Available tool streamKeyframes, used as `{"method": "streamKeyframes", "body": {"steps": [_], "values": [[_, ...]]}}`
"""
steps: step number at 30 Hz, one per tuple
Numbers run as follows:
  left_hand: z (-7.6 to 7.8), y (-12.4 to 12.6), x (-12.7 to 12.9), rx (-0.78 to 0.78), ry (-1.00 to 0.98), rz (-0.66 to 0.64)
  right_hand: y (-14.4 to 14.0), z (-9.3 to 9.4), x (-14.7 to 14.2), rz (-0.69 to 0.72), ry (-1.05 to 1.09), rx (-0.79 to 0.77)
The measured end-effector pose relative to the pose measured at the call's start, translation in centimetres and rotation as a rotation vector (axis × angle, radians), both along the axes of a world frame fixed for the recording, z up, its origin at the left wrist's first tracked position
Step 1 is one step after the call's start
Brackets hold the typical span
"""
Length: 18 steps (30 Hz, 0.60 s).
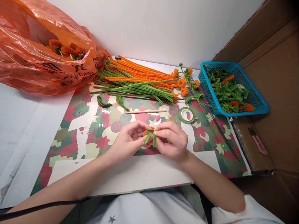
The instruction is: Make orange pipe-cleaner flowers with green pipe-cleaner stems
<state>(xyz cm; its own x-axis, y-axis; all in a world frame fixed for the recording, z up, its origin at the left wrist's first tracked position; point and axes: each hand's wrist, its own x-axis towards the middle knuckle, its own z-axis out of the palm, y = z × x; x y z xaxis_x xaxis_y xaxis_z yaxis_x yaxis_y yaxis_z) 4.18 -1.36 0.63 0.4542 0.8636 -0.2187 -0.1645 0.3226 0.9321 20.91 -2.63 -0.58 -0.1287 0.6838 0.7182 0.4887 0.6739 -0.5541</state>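
At the centre of the frame, the left hand [129, 137] and right hand [171, 140] met fingertip to fingertip, both pinching a small orange-and-green pipe-cleaner piece [149, 135] above the patterned mat [93, 124]. Two green ends hung below the fingers. The twist would likely hold best with one hand gripping steady while the other turned tight, close wraps. A bundle of pipe cleaners [140, 82], a wooden stick [146, 111] and a tape roll [187, 115] lay above; a blue basket [261, 107] sat upper right.
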Motion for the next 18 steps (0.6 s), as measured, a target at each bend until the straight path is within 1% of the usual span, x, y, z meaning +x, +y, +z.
{"method": "streamKeyframes", "body": {"steps": [3, 7, 12, 18], "values": [[-0.04, -0.03, -0.06, 0.003, 0.016, 0.003, -0.05, 0.01, -0.03, 0.007, 0.009, -0.024], [0.03, -0.01, -0.11, -0.004, 0.016, 0.01, -0.07, -0.03, 0.01, 0.002, -0.004, -0.009], [0.1, -0.05, -0.12, -0.018, -0.02, 0.005, -0.13, 0.06, 0.0, -0.004, -0.031, -0.006], [-0.21, -0.15, -0.16, -0.058, -0.053, 0.001, -0.08, 0.1, 0.02, 0.019, -0.027, 0.001]]}}
